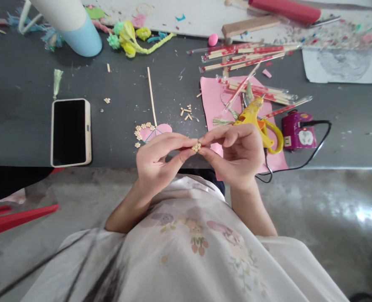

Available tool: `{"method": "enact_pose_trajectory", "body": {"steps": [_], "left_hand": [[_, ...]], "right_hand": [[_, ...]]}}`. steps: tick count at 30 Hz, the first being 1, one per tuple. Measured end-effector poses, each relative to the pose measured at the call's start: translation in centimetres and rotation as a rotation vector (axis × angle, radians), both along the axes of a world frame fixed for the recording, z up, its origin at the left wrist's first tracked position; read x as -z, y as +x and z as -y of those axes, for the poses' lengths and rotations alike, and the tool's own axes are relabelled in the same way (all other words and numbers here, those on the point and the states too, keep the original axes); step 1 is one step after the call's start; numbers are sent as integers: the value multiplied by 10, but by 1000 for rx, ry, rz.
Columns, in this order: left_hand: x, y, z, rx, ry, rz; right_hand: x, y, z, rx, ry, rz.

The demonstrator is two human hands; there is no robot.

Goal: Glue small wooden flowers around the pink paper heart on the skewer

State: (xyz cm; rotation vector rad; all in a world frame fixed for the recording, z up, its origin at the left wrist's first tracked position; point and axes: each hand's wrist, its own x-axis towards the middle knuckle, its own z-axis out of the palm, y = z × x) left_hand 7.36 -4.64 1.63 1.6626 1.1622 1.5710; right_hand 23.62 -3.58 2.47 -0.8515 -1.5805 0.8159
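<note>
Between the fingertips of both hands is a small flower-shaped cluster of cut wooden stick pieces (196, 147). My left hand (159, 161) pinches it from the left with thumb and forefinger. From the right, my right hand (236, 155) pinches the same cluster, its other fingers curled. Just beyond my left hand lies a pink heart (164, 128), partly hidden by that hand, with similar clusters (138, 131) along its left edge. A thin wooden stick (151, 94) runs up from the heart. Short cut stick pieces (186, 111) are scattered past my fingertips.
A yellow glue gun (251, 110) and orange-yellow scissors (272, 136) lie on a pink sheet (211, 98) beside my right hand. A purple box (298, 132) trails a black cable. Wrapped sticks (245, 56) lie behind. A phone (70, 132) is at left, below a blue-white cylinder (82, 33).
</note>
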Motion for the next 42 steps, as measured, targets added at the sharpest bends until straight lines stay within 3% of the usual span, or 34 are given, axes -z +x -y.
{"method": "enact_pose_trajectory", "body": {"steps": [8,34,42], "left_hand": [[3,0,-2,17,-17,79],[5,-5,2,53,72,-11],[4,1,1,49,46,83]], "right_hand": [[1,1,-3,-38,8,-68],[9,-1,2,28,25,-9],[7,-3,2,-15,48,-64]]}}
